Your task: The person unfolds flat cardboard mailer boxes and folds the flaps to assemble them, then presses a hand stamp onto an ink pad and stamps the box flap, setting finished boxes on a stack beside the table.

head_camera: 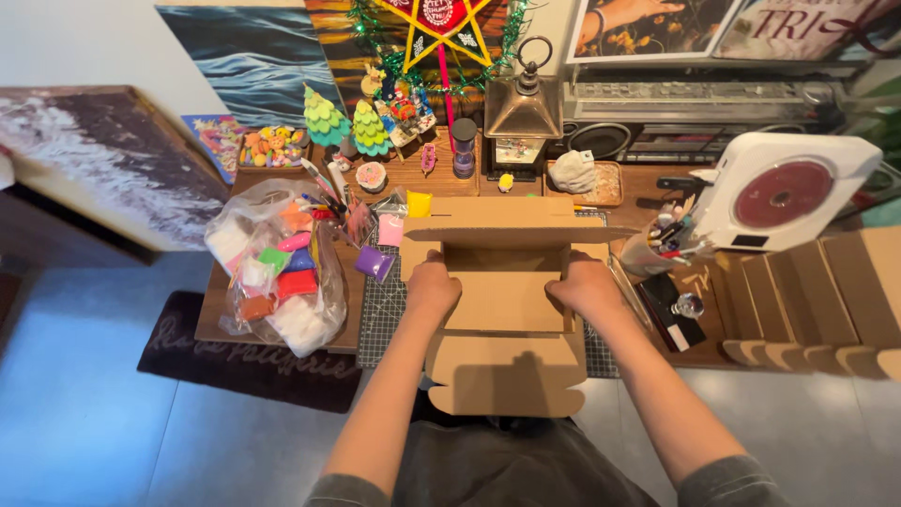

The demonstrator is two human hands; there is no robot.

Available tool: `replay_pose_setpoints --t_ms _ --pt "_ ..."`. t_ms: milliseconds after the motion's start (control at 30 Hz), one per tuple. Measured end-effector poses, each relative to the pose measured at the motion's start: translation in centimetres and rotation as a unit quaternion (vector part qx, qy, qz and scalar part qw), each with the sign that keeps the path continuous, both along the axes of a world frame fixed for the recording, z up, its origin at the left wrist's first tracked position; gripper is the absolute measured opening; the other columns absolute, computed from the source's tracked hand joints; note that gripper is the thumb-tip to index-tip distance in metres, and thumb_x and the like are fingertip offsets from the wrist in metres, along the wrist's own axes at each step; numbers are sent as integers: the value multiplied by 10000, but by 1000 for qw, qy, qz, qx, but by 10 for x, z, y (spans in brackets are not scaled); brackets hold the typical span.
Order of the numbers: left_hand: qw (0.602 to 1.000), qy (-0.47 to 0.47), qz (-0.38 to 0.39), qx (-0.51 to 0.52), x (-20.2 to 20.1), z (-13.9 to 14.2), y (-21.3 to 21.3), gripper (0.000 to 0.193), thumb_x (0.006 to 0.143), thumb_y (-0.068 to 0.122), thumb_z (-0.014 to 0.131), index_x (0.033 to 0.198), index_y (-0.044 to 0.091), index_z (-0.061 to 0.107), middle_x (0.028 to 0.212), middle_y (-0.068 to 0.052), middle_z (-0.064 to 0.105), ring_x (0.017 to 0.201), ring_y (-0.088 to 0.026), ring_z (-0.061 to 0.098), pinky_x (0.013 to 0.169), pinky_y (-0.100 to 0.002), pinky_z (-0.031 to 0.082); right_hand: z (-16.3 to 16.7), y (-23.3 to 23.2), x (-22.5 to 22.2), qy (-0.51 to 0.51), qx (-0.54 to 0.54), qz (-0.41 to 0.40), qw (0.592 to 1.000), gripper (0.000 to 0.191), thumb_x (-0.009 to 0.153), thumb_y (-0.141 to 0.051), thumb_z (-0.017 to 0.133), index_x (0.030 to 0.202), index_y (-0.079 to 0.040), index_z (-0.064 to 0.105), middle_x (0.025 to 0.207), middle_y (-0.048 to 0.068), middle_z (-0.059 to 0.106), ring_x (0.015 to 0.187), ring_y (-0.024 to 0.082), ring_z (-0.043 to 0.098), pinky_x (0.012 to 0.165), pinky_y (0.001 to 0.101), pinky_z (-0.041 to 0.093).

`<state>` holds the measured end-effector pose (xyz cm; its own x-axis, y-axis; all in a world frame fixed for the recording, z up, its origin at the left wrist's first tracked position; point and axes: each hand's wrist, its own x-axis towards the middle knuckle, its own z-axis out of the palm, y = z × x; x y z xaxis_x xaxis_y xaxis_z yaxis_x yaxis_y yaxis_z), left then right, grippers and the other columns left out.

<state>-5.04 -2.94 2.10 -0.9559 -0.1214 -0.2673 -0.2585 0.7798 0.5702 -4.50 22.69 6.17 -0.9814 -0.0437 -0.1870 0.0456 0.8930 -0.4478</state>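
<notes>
Brown corrugated cardboard mailer box (505,300), flat-cut and partly erected, sits centred on the dark gridded cutting mat (380,310) atop the wooden desk (422,174). Its lid flap hangs over the near desk edge toward the person; the back panel stands raised. Judged step: folding the side walls up into place. Next move likely calls for pressing both side panels inward evenly while tucking their tabs.

Left hand (432,286) grips the box's left wall, fingers curled over it. Right hand (587,286) grips the right wall likewise. Box lies directly between the hands, touching both.

Clear plastic bag of coloured clay packets (277,272) lies left; stack of flat cardboard blanks (807,300) right.
</notes>
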Motion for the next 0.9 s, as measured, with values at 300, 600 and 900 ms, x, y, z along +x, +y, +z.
replay_pose_setpoints --t_ms 300,600,900 --pt "957 279 -73 35 24 -35 -3 481 851 155 769 1285 148 562 1149 -148 742 1084 -335 710 918 -423 565 -37 26 -14 72 -64 68 993 371 888 -346 694 1132 -68 721 1073 164 754 1018 349 708 851 443 560" --pt "934 187 15 304 22 5 -36 488 839 -8 726 1312 42 617 1171 -70 681 1093 -174 683 836 -314 570 -14 77 -28 83 -287 2 954 652 816 -242 816 1405 -92 580 1112 65 676 909 172 651 756 339 557" --pt "940 236 28 246 6 2 -24 239 881 -15 698 1115 -5 740 1054 -87 791 1008 -152 751 880 -282 569 -21 63 -47 91 -338 44 936 281 876 -132 771 1152 -84 770 1043 44 801 963 113 744 806 274 568"
